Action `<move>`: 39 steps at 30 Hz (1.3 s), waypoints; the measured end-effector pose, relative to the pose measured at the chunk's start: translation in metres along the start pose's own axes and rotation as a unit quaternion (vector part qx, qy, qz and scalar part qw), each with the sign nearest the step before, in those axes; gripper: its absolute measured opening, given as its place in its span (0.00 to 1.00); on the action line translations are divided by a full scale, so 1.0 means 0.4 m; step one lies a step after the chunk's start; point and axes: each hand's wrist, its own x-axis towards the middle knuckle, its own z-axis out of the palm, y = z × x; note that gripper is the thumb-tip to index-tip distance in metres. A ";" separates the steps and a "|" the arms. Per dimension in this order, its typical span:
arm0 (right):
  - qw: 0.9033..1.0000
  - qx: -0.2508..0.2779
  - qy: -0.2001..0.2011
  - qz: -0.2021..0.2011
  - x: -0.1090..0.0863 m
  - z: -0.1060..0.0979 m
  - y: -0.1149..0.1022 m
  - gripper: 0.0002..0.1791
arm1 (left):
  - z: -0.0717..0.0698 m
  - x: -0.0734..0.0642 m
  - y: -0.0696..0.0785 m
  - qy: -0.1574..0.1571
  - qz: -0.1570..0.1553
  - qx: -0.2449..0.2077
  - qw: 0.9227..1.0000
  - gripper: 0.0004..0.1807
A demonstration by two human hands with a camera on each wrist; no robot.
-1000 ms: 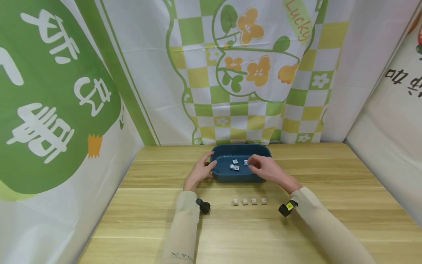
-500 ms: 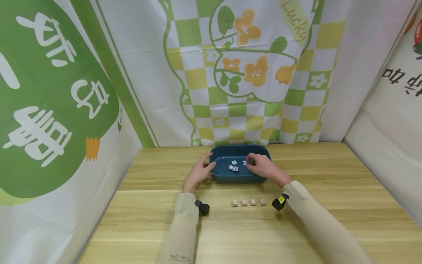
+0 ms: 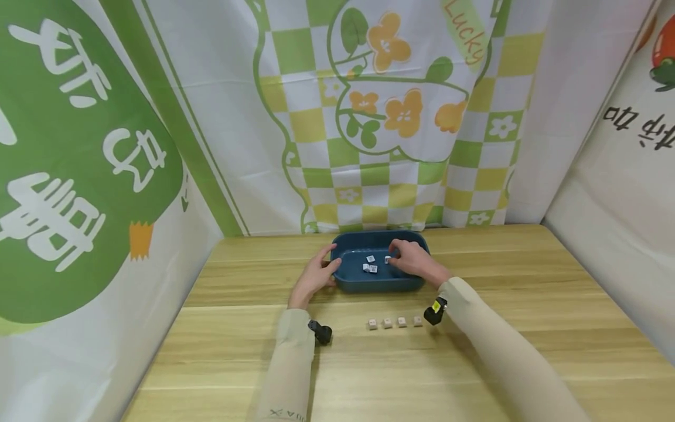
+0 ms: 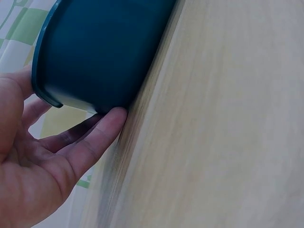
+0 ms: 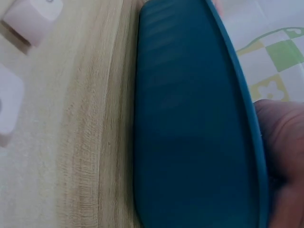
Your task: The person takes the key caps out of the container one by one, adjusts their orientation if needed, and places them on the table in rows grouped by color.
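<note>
Just below the frame's centre, the person's left hand (image 3: pixel 312 276) holds the left end of a blue tub (image 3: pixel 379 286). Inside it, the right hand (image 3: pixel 415 260) has bent fingers at a small white block (image 3: pixel 387 259); whether they pinch it cannot be told. Three other blocks (image 3: pixel 371 258) lie left of that.

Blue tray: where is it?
In the head view, the blue tray stands near the far edge of the table, beyond the row of four pale blocks, the left hand at its left end.
</note>
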 end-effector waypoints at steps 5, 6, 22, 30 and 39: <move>1.000 -0.012 0.003 0.011 0.014 0.002 0.002 0.17 | -0.003 -0.001 0.005 -0.005 -0.001 0.003 1.000 0.30; 1.000 -0.014 0.002 0.012 0.016 0.003 0.002 0.17 | -0.003 -0.001 0.006 -0.006 -0.002 0.004 1.000 0.31; 0.998 -0.027 -0.003 0.051 0.041 0.028 0.000 0.14 | 0.000 -0.002 0.003 -0.003 -0.010 0.008 1.000 0.29; 0.997 -0.023 -0.004 0.068 0.054 0.039 -0.001 0.12 | 0.002 0.001 0.000 -0.002 -0.005 0.002 1.000 0.30; 0.997 -0.022 0.006 0.078 0.059 0.044 -0.005 0.13 | -0.001 -0.005 0.003 -0.002 -0.008 0.003 1.000 0.30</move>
